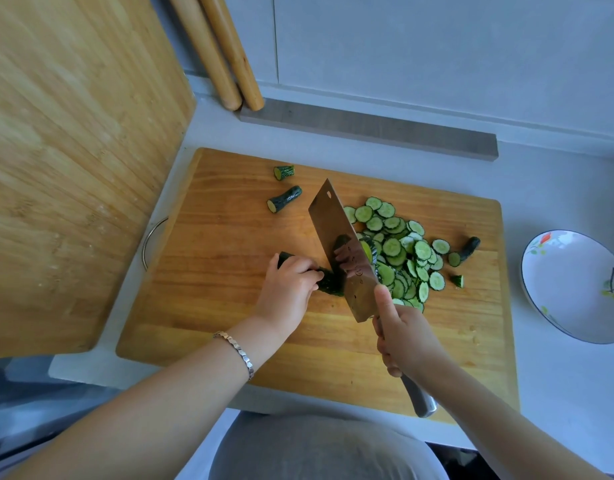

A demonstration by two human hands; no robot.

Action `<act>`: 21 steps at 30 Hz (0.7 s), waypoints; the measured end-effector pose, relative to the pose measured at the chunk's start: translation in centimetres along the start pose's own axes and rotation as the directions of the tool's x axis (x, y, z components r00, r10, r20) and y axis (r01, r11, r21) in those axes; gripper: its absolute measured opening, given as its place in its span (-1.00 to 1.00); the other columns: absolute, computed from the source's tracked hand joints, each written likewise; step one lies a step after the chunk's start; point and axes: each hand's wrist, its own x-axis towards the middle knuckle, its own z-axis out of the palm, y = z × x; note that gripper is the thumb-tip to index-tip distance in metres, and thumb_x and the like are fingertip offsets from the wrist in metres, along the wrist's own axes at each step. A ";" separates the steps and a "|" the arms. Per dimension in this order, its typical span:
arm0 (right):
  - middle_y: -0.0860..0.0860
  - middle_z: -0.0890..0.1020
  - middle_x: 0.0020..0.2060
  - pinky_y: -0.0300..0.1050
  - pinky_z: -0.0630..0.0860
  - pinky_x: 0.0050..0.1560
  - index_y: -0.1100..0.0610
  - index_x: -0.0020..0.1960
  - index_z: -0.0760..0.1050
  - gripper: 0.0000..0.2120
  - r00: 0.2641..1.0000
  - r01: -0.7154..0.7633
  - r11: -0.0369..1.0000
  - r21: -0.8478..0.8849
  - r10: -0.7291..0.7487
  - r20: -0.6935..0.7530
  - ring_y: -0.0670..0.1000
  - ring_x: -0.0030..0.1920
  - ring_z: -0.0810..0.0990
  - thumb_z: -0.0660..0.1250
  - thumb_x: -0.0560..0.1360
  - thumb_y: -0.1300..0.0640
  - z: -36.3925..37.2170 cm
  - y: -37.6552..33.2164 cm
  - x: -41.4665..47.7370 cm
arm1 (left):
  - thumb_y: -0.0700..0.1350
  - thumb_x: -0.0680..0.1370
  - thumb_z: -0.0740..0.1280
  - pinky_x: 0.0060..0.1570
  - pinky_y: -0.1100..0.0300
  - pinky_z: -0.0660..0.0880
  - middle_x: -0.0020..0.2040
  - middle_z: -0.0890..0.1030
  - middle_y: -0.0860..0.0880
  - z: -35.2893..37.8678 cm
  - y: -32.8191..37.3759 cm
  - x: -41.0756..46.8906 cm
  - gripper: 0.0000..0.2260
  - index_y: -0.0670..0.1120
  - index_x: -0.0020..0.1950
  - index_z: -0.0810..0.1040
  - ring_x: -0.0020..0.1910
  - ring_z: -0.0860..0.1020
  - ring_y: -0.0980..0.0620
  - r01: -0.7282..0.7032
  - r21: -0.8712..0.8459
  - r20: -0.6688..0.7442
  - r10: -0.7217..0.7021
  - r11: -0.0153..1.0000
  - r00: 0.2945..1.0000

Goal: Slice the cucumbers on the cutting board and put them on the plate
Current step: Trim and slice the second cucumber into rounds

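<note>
Wooden cutting board (229, 306) lies flat on the pale tabletop (558, 393), and on it the person's left hand (290, 289) presses down on a dark green cucumber (329, 284). The fingers (300, 263) of that hand are curled over the top of it, pinning it to the wood; one end pokes out behind the hand on the far left, the other sticks out past the fingertips toward the blade. A broad cleaver (336, 233) stands just beside those fingertips, its flat side mirroring them, its edge down at the cucumber. The right hand (406, 337) grips the cleaver's handle, fingers wrapped round it and the thumb laid up against the blade's heel.

Right of the blade lies a heap of cucumber slices (399, 251), still on the board. Cut-off end pieces sit apart: two (285, 199) near the board's far edge, two more (470, 247) beyond the heap. A white painted plate (572, 282) rests on the tabletop well to the right of the board. A second board (73, 168) leans at the left, with two rolling pins (215, 53) behind.
</note>
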 end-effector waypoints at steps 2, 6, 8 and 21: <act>-0.01 0.27 -0.56 -0.27 0.24 -0.54 0.15 -0.36 0.25 -0.47 1.000 -0.001 1.000 -0.024 0.000 -0.015 -0.04 -0.59 0.22 -0.01 0.56 -0.25 0.8 0.3 0.6 | -0.42 0.23 0.52 0.01 -0.35 0.42 -0.16 0.63 -0.11 0.2 -0.1 -0.1 -0.75 -0.21 -0.16 0.67 -0.14 0.61 -0.17 -0.001 -0.001 0.009 0.001 1.000 1.000; 0.02 0.27 -0.51 -0.14 0.26 -0.42 0.12 -0.33 0.21 -0.49 0.999 0.042 0.996 -0.075 -0.044 -0.031 -0.01 -0.51 0.22 -0.01 0.55 -0.27 2.6 0.8 1.8 | -0.42 0.24 0.51 0.00 -0.31 0.45 -0.15 0.63 -0.10 0.0 -0.3 -0.1 -0.76 -0.20 -0.16 0.67 -0.14 0.60 -0.15 0.020 -0.010 0.020 -0.020 1.000 1.000; -0.01 0.25 -0.55 -0.19 0.24 -0.48 0.11 -0.34 0.21 -0.50 0.999 0.024 1.000 -0.010 -0.025 -0.025 -0.03 -0.55 0.21 0.00 0.56 -0.26 2.4 0.7 2.0 | -0.41 0.25 0.51 0.02 -0.29 0.43 -0.14 0.63 -0.09 -0.1 -0.3 0.0 -0.76 -0.20 -0.14 0.67 -0.12 0.61 -0.15 0.026 -0.013 0.021 -0.026 1.000 0.999; -0.04 0.23 -0.62 -0.28 0.19 -0.55 0.15 -0.34 0.24 -0.48 0.999 0.038 0.996 0.075 -0.039 0.016 -0.05 -0.63 0.17 0.01 0.55 -0.26 -0.4 -0.5 -0.4 | -0.37 0.26 0.53 -0.02 -0.31 0.47 -0.13 0.63 -0.12 -0.3 -0.3 0.0 -0.77 -0.20 -0.13 0.67 -0.15 0.61 -0.18 0.035 -0.003 0.027 -0.035 0.999 0.999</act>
